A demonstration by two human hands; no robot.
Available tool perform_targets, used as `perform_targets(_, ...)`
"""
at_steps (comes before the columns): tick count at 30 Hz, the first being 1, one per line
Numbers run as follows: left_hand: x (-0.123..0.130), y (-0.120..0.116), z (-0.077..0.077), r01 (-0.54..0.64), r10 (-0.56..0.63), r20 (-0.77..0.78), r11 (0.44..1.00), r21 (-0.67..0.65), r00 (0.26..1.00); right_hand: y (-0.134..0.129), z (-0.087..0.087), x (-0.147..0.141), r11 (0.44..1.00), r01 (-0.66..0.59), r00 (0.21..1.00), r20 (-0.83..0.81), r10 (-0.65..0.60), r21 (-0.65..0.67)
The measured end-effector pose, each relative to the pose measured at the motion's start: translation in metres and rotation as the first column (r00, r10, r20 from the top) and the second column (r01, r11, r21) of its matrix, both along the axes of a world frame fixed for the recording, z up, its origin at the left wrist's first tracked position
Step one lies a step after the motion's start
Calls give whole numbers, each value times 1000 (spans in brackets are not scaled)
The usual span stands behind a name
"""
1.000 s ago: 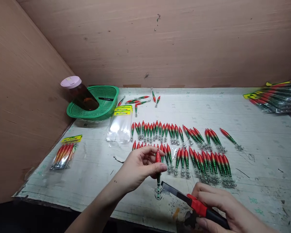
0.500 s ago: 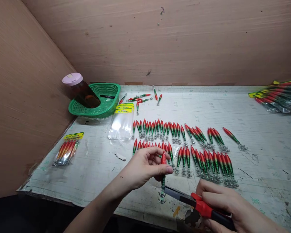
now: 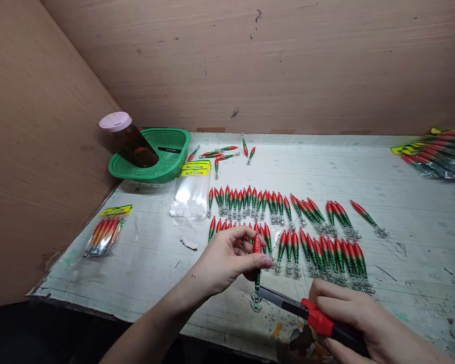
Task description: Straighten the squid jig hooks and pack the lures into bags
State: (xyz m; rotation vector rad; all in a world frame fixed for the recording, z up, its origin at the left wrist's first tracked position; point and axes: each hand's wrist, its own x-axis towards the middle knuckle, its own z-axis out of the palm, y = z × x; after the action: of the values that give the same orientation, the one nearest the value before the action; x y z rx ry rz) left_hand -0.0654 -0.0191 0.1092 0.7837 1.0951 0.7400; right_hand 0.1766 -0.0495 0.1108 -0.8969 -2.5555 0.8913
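My left hand pinches a red and green squid jig lure between thumb and fingers. The lure hangs upright, red end up, its ring of hooks at the bottom. In my right hand is a red-and-black tool with a long, narrow metal nose; its exact kind does not show clearly. The nose tip is at the lure's lower green part, just above the hooks; whether it touches I cannot tell. Behind my hands, similar squid jigs lie in two rows, a back row and a front row.
A green basket at the back left holds a pink-lidded bottle and a black pen. Beside it lie clear plastic bags. A packed lure bag is at left, more packed lures at far right. Loose jigs lie behind.
The held lure has tipped slightly, its hooks shifting up and right. The tool's nose has stayed close to it. The whole view has shifted a little.
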Motion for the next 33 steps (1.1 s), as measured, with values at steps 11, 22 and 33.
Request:
perform_targets(11, -5, -1, -6, -39, 39, 6, 999, 0, 999, 8, 5, -13, 1000, -16, 997, -70, 17, 18)
perform_targets(22, -6, 0, 1, 33, -33, 57, 999, -4, 998, 4, -5, 4, 999, -14, 1000, -1, 14, 51)
perform_targets(33, -4, 1, -4, 22, -21, 65, 1000, -5, 998, 6, 1, -4, 1000, -23, 999, -33, 22, -20)
